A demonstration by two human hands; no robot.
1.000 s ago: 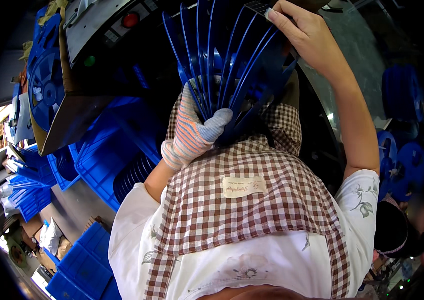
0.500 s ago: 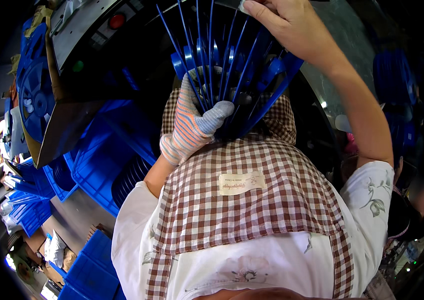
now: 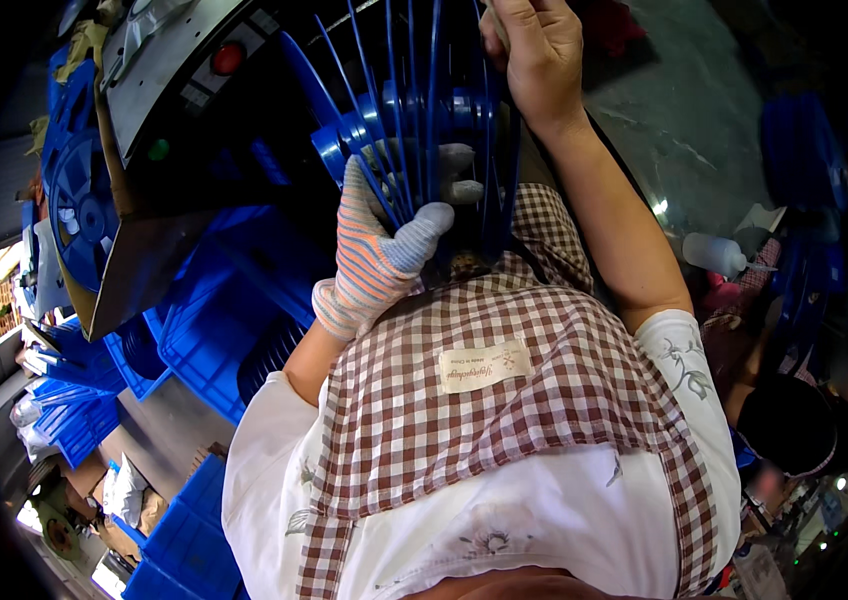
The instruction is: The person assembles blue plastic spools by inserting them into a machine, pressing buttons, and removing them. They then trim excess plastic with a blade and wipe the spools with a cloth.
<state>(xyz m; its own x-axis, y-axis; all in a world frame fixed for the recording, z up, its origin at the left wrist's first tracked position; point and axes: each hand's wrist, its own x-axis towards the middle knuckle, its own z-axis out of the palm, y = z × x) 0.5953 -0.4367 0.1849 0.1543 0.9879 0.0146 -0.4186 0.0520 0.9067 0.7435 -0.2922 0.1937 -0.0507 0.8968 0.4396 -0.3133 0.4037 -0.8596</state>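
Several blue plastic reels (image 3: 433,90), seen nearly edge-on with round hubs between their thin flanges, are held in front of my lap. My left hand (image 3: 381,245), in a striped knit glove, grips them from the left. Its thumb lies across the near edges, and grey fingertips show between the flanges. My bare right hand (image 3: 546,65) is at the upper edge, just right of the reels. Its fingers are closed on a small pale, flat piece, partly cut off by the frame, whose kind I cannot make out.
A machine panel with a red button (image 3: 228,58) stands at the upper left. Below it are a cardboard box (image 3: 159,235) and blue crates (image 3: 209,325). More blue reels (image 3: 84,195) lie far left. A white squeeze bottle (image 3: 714,254) and another person (image 3: 789,425) are at right.
My right hand has moved left and inward, with its forearm closer to the reels. The reels have turned and shifted left, their right flanges now more upright. My left hand keeps its grip.
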